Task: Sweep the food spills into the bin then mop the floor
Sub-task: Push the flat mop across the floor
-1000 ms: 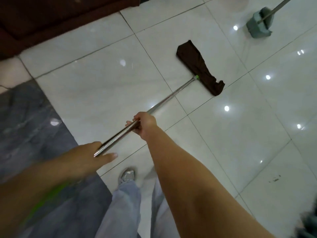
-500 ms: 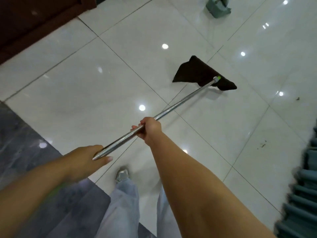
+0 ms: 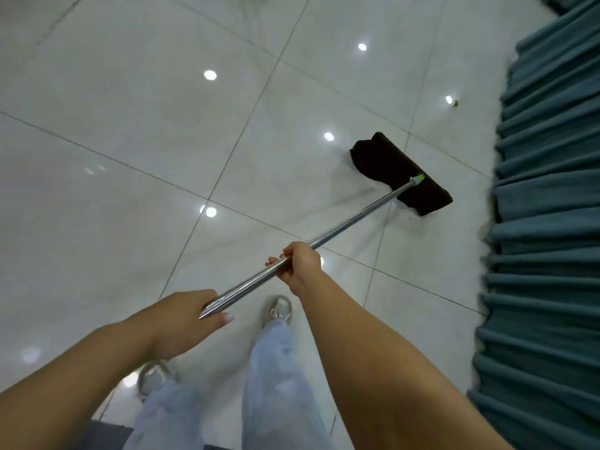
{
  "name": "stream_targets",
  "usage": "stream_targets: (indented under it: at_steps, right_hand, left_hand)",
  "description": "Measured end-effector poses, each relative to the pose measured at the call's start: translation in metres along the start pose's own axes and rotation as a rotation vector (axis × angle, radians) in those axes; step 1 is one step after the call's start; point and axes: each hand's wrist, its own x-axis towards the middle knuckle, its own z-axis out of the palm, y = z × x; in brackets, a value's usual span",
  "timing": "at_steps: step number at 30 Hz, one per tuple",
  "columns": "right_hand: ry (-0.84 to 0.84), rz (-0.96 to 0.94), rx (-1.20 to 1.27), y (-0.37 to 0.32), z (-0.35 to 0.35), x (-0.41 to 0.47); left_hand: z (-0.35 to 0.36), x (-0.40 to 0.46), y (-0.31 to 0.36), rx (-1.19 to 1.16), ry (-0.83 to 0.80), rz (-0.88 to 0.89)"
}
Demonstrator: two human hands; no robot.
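Note:
A flat mop with a dark brown pad lies on the glossy white tiled floor, right of centre. Its shiny metal handle runs back towards me, joined to the pad by a green collar. My right hand grips the handle about midway. My left hand holds the handle's near end, thumb stretched along it. A small dark crumb sits on the floor beyond the pad.
Pleated teal curtains hang down the whole right side, close to the mop pad. My legs in pale jeans and silver shoes stand at the bottom. A dark grey floor patch shows at the bottom left.
The view has swung right: the wooden furniture, grey mat and dustpan left the frame and the curtains came in. The mop pad has slid rightwards across the tiles towards the curtains.

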Motion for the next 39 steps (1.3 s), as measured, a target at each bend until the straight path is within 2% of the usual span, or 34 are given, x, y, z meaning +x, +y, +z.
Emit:
stream_targets:
  at_steps: [3, 10, 18, 23, 27, 33, 39]
  right_hand:
    - [0.046, -0.009, 0.071, -0.046, -0.057, 0.021]
    - [0.105, -0.016, 0.174, -0.133, -0.170, 0.066]
    - [0.146, -0.001, 0.193, -0.177, -0.233, 0.102]
    - [0.115, 0.037, 0.151, -0.185, -0.226, 0.108]
    - [0.121, 0.038, 0.162, -0.180, -0.202, 0.109]
    - [0.106, 0.025, 0.280, -0.172, -0.136, 0.097]
    - [0.062, 0.090, 0.310, -0.160, -0.049, 0.082]
  left_hand:
    - [0.008, 0.044, 0.062, 0.012, -0.053, 0.036]
    - [0.032, 0.132, 0.186, 0.198, -0.089, 0.128]
    - [0.049, 0.185, 0.270, 0.262, -0.135, 0.138]
    - [0.038, 0.190, 0.280, 0.254, -0.167, 0.079]
    - [0.021, 0.192, 0.273, 0.340, -0.191, 0.072]
    - [-0.033, 0.189, 0.235, 0.439, -0.184, 0.063]
    - [-0.110, 0.169, 0.180, 0.297, -0.254, -0.033]
